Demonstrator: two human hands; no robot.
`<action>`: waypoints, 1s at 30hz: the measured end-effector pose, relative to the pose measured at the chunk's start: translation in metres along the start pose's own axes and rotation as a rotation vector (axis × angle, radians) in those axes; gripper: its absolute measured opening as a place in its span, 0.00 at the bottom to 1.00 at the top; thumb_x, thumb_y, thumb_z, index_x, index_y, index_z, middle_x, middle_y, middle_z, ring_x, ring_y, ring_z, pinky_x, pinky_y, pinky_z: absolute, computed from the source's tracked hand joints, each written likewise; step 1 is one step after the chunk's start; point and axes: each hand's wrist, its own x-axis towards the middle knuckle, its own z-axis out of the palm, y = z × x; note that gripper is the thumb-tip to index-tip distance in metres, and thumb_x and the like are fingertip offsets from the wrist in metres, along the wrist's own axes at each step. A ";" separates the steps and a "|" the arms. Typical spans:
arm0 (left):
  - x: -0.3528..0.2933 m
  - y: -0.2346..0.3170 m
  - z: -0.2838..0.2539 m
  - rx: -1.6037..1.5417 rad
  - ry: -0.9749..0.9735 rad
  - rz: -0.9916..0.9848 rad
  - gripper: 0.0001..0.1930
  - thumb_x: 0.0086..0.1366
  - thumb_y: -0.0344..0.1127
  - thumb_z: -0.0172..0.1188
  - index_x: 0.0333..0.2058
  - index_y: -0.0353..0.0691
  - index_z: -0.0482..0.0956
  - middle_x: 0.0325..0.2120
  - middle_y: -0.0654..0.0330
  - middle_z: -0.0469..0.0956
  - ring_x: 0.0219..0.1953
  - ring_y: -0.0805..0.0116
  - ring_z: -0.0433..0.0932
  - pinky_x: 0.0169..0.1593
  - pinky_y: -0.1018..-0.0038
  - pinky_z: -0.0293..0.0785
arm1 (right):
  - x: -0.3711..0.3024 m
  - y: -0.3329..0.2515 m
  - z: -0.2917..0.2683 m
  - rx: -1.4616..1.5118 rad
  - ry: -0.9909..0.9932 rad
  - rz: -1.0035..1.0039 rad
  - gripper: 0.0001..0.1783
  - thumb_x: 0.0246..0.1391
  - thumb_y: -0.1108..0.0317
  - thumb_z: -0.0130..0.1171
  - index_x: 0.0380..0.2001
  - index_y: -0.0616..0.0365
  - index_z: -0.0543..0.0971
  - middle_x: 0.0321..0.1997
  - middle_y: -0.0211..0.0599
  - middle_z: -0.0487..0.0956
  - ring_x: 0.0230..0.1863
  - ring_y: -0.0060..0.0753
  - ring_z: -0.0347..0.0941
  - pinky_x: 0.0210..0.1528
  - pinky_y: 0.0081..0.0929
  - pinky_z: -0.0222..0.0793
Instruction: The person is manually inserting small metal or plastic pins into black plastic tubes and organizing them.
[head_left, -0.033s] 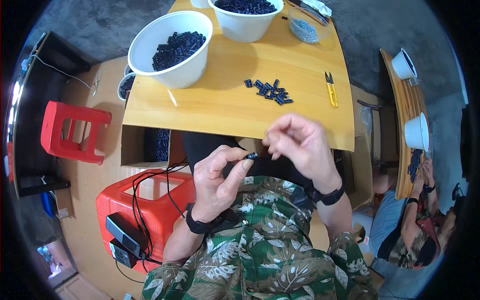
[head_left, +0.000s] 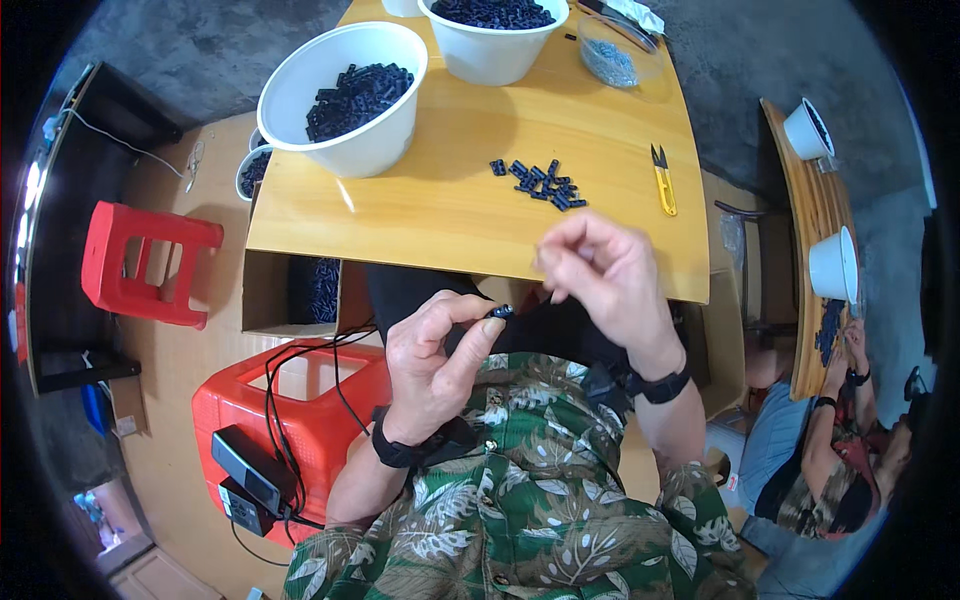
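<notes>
Tabletop [head_left: 450,220] in glossy yellow wood fills the upper middle of the frame. A red stool [head_left: 225,400] stands at the lower left, with black cables draped over it. Two white tubs [head_left: 385,130], heaped inside with dark pieces, stand on the wood at the upper left and upper centre. The right hand [head_left: 615,285], right of centre, is raised over the near edge, its fingers curled in toward the thumb; whether anything sits between the tips, I cannot tell. The left hand [head_left: 435,350], at the centre, grasps one small part between thumb and forefinger. A loose cluster of dark pieces [head_left: 545,185] lies above the right hand, each short, stubby and roughly tubular. To their right are yellow-handled snips [head_left: 665,185], dark blades pointing up the frame and parted. Smallest is the pinched part [head_left: 503,312] just right of centre: short, blackish, shiny, with pale glints near its outer end, tilted slightly upward to the right; finer detail is too small to read.
</notes>
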 end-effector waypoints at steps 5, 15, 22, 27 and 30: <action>0.005 -0.006 0.000 -0.027 0.028 0.022 0.05 0.61 0.20 0.63 0.36 0.30 0.81 0.28 0.58 0.80 0.30 0.75 0.76 0.34 0.81 0.71 | 0.058 0.000 -0.004 -0.438 0.181 -0.090 0.06 0.55 0.72 0.63 0.33 0.63 0.82 0.28 0.33 0.82 0.29 0.24 0.78 0.34 0.23 0.73; 0.006 -0.009 -0.003 -0.043 0.057 0.009 0.06 0.60 0.20 0.64 0.36 0.30 0.81 0.28 0.60 0.79 0.28 0.76 0.74 0.32 0.81 0.68 | 0.105 0.022 0.011 -1.157 0.147 -0.250 0.12 0.52 0.66 0.64 0.40 0.55 0.85 0.36 0.42 0.76 0.40 0.47 0.76 0.43 0.41 0.72; 0.008 -0.005 -0.002 -0.013 0.068 0.026 0.05 0.59 0.20 0.65 0.35 0.30 0.81 0.26 0.61 0.78 0.27 0.76 0.73 0.31 0.80 0.67 | 0.110 0.028 0.010 -1.210 0.108 -0.227 0.10 0.53 0.68 0.63 0.39 0.54 0.86 0.37 0.40 0.76 0.40 0.46 0.76 0.43 0.41 0.72; 0.008 -0.006 0.000 -0.003 0.067 0.044 0.05 0.58 0.20 0.66 0.35 0.30 0.82 0.25 0.61 0.78 0.27 0.76 0.73 0.31 0.80 0.67 | 0.112 0.033 0.010 -1.202 0.117 -0.332 0.07 0.52 0.69 0.63 0.35 0.55 0.85 0.37 0.39 0.76 0.40 0.45 0.76 0.43 0.40 0.72; 0.008 -0.003 0.001 0.014 0.064 0.039 0.05 0.58 0.20 0.66 0.34 0.30 0.82 0.25 0.60 0.78 0.27 0.75 0.73 0.31 0.80 0.67 | 0.110 0.030 0.012 -1.182 0.079 -0.342 0.05 0.52 0.70 0.60 0.31 0.57 0.82 0.37 0.42 0.76 0.42 0.49 0.76 0.44 0.47 0.73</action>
